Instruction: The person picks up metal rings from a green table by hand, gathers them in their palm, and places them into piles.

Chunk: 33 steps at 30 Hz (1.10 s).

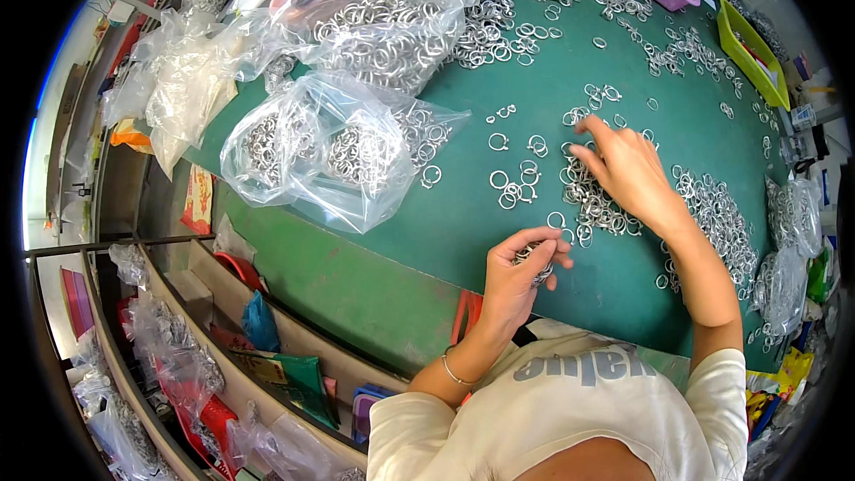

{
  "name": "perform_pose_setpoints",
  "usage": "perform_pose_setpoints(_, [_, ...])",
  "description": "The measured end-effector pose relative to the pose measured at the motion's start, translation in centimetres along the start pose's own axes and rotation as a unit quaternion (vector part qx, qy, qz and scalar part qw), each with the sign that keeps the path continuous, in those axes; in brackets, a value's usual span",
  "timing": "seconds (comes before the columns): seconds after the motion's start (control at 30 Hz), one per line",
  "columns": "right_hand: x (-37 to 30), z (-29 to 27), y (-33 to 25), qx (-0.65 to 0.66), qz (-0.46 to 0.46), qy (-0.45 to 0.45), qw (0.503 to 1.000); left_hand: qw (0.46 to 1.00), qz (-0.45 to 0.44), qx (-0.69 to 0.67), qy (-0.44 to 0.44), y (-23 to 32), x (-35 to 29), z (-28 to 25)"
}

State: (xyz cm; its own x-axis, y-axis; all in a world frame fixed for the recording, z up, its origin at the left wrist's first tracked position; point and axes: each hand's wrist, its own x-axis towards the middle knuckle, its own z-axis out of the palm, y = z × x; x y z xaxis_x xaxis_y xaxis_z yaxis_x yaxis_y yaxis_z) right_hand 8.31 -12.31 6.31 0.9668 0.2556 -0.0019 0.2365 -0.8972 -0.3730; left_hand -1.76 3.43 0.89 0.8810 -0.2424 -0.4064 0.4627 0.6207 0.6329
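By the bench's point(445, 236) near edge, the left hand point(521, 263) curls around several metal rings point(541, 275). Farther from that edge, the right hand point(625, 167), thumb and forefinger parted, is over a ring pile point(598, 212).

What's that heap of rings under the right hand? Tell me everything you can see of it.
The heap of rings is a loose pile of shiny, silvery hoops, metal by their look, some with a small knob on the band. They overlap at many angles, resting on the green tabletop, with stray rings around the edges. The right hand is over its upper part, fingers bent; whether the fingertips touch it is unclear. The rings are too small here to make out finer detail.
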Motion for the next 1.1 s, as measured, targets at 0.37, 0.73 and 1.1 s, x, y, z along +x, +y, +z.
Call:
perform_pose_setpoints(0.37, [-1.3, 3.1, 2.5, -0.081, -0.181, 0.038, 0.979, 0.986, -0.02, 0.12, -0.113, 0.3, -1.1, -0.1])
perform_pose_setpoints(0.73, [-1.5, 0.9, 4.5, -0.033, -0.067, 0.112, 0.991, 0.989, -0.001, 0.113, -0.096, -0.3, -0.7, 0.8])
perform_pose_setpoints(1.1, [-0.5, 1.9, 5.5, 0.405, -0.03, -0.02, 0.913, 0.991, 0.04, 0.126, -0.021, -0.8, -0.7, 0.8])
